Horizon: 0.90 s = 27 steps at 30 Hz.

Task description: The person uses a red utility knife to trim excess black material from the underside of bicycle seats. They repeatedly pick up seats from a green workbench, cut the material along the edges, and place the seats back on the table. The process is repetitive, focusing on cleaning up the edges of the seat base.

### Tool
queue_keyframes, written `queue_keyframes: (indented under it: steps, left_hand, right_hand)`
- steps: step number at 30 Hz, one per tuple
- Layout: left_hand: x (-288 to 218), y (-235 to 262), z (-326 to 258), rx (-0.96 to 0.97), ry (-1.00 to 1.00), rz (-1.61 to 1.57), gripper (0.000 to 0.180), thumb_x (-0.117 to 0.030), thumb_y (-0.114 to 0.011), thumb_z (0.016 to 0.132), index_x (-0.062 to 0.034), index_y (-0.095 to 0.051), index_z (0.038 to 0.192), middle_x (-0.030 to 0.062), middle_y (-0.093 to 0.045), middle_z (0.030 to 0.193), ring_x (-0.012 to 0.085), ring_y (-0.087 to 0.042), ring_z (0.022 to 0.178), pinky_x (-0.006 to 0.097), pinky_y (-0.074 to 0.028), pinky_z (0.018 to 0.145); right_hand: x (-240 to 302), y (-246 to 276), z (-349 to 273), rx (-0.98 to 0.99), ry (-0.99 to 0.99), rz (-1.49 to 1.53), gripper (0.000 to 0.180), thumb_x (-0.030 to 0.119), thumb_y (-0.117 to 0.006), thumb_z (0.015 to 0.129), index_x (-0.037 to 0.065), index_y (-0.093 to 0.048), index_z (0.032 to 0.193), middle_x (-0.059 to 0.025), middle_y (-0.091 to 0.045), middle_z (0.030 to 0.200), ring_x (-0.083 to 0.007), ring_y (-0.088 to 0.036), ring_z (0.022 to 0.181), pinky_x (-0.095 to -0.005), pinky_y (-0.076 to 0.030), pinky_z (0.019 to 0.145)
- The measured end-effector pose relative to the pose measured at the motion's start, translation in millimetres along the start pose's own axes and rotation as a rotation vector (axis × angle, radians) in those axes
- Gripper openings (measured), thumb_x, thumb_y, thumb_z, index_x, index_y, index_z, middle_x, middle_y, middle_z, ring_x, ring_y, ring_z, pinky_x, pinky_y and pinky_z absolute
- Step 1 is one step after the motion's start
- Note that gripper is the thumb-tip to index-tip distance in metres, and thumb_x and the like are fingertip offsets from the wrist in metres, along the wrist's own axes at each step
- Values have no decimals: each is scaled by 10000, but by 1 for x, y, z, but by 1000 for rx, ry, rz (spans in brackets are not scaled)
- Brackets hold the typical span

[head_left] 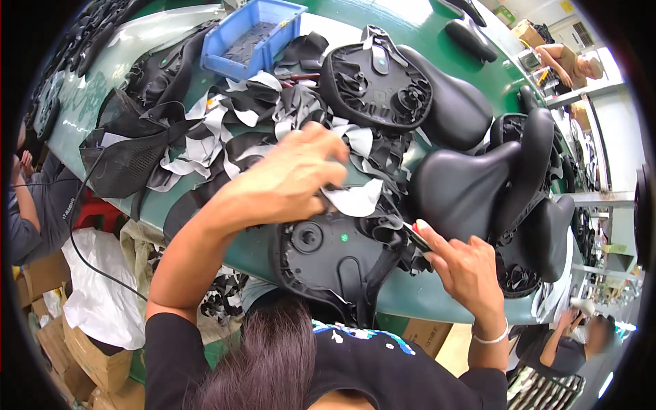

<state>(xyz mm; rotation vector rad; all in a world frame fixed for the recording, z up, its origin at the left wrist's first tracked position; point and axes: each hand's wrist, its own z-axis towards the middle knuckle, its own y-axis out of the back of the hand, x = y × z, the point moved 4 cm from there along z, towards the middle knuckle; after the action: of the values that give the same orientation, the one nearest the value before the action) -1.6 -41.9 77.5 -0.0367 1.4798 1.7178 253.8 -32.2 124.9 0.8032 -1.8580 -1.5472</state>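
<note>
Left hand (290, 179): fingers curled narrow, pinching a white-backed black trim strip (355, 198) above the saddle.
Right hand (465, 266): fingers closed around a small red-and-black cutting tool (418, 236), its tip at the saddle's edge.
Upturned bicycle saddle (335, 256): lay underside up at the near edge of the green desk (410, 294); hard black plastic shell, moulded ribs.
Blue plastic bin (251, 37): held dark scraps.
Finished saddles (471, 188): smooth, padded, black, stacked right.
</note>
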Motion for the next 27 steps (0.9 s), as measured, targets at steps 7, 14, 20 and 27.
queue_keyframes:
  steps: [7, 14, 20, 27]
  left_hand:
    - [-25, -3, 58, -539, 469, -1336, 225, -218, -458, 964, -70, -509, 802, 33, -487, 648, 116, -422, 555, 246, -338, 530]
    - [-52, 60, 6, -1927, 1, -443, 282, -251, -479, 960, -57, -452, 757, 11, -467, 668, 101, -412, 594, 200, -320, 541]
    - [9, -12, -31, -445, 702, 315, 597, -158, -725, 764, 66, -463, 1251, 279, -343, 1422, 384, -372, 1304, 411, -328, 1076]
    - [49, -35, -53, -1, 729, -765, 671, -450, -679, 850, 85, -537, 1229, 168, -632, 1144, 197, -585, 1077, 313, -423, 953]
  right_hand:
    - [2, -41, -47, -114, -165, 162, 557, 165, -683, 814, 178, -516, 1345, -48, -560, 555, -237, -497, 438, -345, -370, 476]
    - [53, -101, -112, -85, -704, 1512, 511, 95, -599, 904, 70, -445, 1391, -68, -635, 957, -83, -575, 648, -233, -481, 583]
    - [28, -86, -38, -457, -590, 1116, 493, 134, -716, 807, 9, -454, 1206, -1, -532, 790, -90, -504, 647, -243, -441, 593]
    - [0, -21, 50, -498, -124, 1025, 502, 169, -774, 754, 35, -516, 1164, -21, -546, 684, -86, -499, 578, -240, -447, 587]
